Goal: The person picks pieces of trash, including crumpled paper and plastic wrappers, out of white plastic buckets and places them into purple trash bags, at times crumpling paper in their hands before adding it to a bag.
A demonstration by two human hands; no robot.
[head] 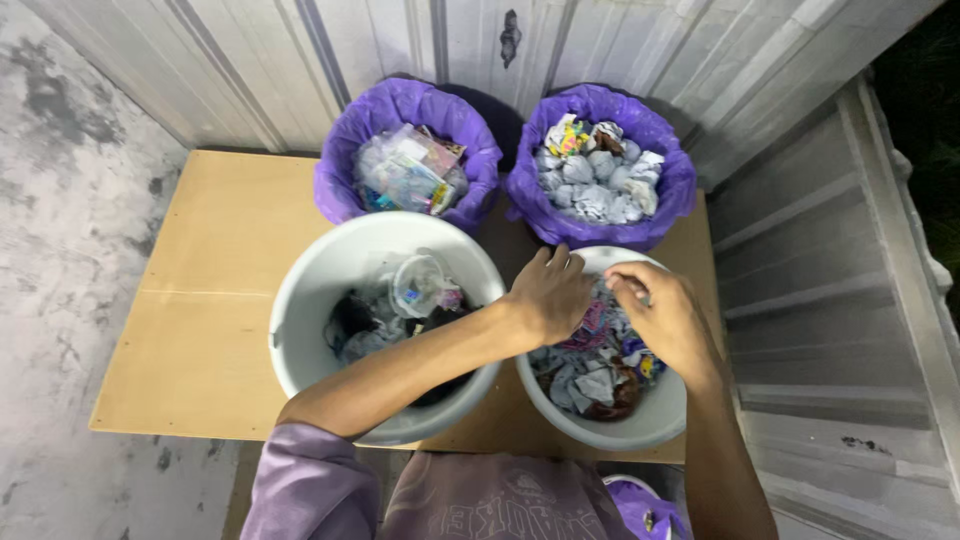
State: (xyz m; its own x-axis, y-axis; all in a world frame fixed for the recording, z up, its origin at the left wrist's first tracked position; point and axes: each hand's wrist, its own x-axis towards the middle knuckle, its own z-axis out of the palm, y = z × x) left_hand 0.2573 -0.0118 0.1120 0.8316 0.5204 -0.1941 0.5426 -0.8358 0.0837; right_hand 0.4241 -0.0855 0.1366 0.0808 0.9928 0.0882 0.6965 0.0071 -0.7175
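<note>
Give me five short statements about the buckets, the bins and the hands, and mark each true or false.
1. Both hands, left hand and right hand, are in the right-hand grey bucket. True.
2. The two far bins have green liners. False: the left bin and right bin have purple liners.
3. The left grey bucket is empty. False: it holds plastic waste.
4. The right bin holds mostly crumpled paper. True.
5. The containers stand on a glass table. False: on a wooden board.

A flat wooden surface (pixel 215 300) of light brown colour lies on a grey concrete floor (pixel 60 250) with dark stains. Behind it stands a wall of pale corrugated metal sheets (pixel 300 60), which continues along the right side. The light is cool and dim.
</note>
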